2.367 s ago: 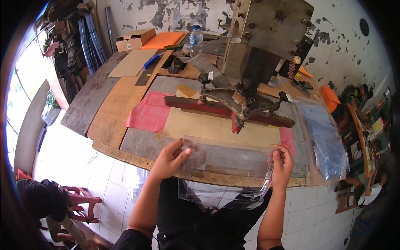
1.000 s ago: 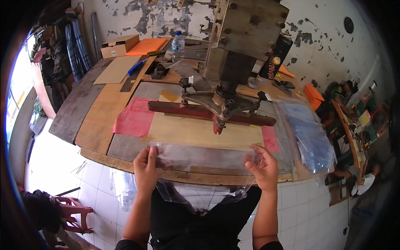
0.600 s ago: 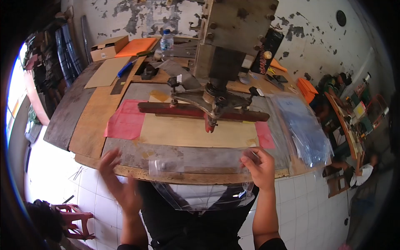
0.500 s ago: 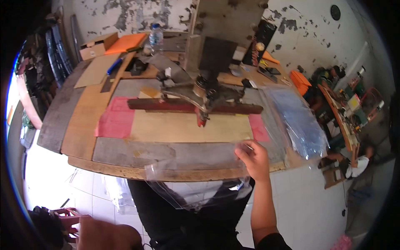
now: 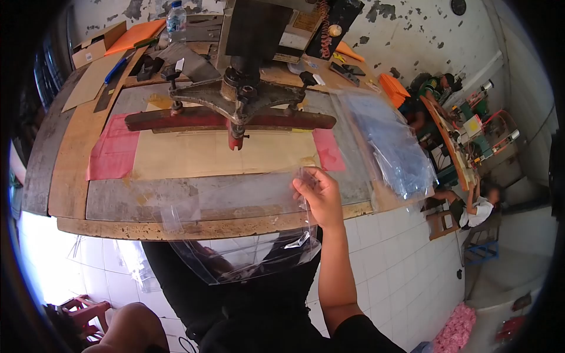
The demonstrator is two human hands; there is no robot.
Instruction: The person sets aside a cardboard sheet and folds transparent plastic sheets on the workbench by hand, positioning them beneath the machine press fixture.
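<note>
My right hand is closed in a pinch on the upper right corner of a clear plastic sheet, possibly a bag. The sheet spreads over the table's front edge and hangs above my lap. Beyond it stands a press with a long red-brown bar. Under that bar lies a cream-coloured board, with pink pieces at its ends. A bare bent limb shows at the lower left; my left hand is not visible.
A stack of clear plastic sheets lies on the table's right side. At the back left are a water bottle, a cardboard box and a blue-handled cutter. People work at a bench on the right.
The view has shifted, so the table and press sit further left and higher. My right hand still grips the plastic sheet, which remains hanging over the front edge.
</note>
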